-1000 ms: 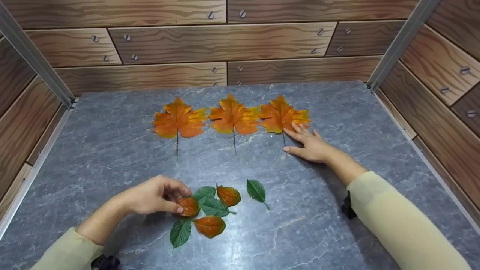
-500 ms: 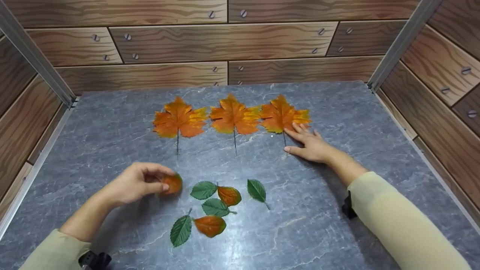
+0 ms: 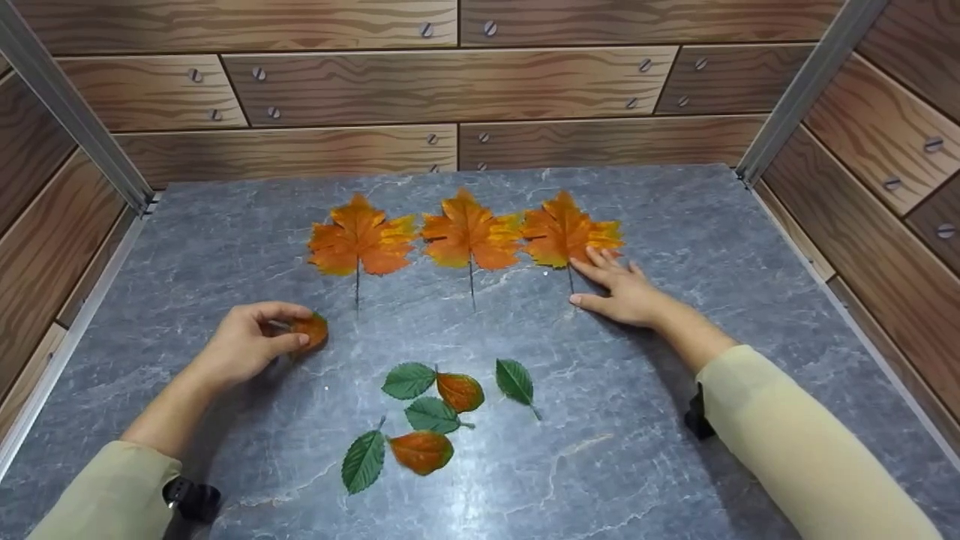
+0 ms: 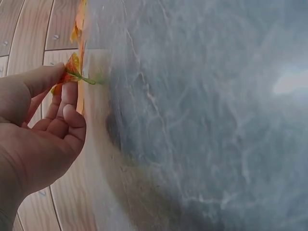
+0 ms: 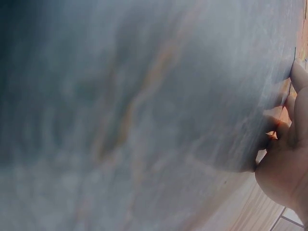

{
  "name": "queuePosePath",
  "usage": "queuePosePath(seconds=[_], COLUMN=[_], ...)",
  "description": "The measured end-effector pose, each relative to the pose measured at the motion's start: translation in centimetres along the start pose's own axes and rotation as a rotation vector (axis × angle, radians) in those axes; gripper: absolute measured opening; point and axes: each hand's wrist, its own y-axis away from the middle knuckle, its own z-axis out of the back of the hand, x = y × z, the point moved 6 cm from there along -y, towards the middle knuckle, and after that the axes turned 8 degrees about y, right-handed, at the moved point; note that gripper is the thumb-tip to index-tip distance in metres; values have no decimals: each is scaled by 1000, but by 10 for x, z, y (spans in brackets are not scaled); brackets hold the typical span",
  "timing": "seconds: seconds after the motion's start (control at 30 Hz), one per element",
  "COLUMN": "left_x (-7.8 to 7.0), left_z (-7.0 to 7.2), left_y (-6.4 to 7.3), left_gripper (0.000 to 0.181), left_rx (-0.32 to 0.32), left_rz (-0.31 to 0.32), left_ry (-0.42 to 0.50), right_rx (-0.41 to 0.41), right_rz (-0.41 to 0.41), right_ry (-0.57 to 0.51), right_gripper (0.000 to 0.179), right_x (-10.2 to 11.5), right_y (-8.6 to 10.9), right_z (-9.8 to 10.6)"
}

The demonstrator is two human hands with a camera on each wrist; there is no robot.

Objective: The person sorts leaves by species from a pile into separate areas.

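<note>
While the left hand (image 3: 251, 343) pinches an oval orange-red leaf (image 3: 315, 331), we note the right hand (image 3: 621, 292), well apart, resting straight-fingered on the rightmost orange-yellow lobed maple leaf (image 3: 561, 229).

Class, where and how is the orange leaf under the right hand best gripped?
Likely by its thin stem, pinched from the person's side: the stem points that way, while the orange leaf is broad and partly under the right hand.
</note>
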Motion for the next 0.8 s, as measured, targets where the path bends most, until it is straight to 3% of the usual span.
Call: queuePosePath(seconds=[0.33,0.57,0.7,0.8], left_x=[0,-3,-7,-13], left_z=[-3,-8,-8,-7], left_y=[2,6,12,19], left_gripper=[34,35,43,50], left_rx=[-45,-26,-28,-43], left_rz=[5,27,-25,-131], left_ry=[-31,-35,-71,-200], right_rx=[-1,-2,-4,-3], right_rz=[4,4,8,8], right_ry=[11,6,5,9], right_gripper=[82,80,80,80], right_x=[0,1,1,2], right_y=[0,3,2,2], right_z=[1,3,2,2])
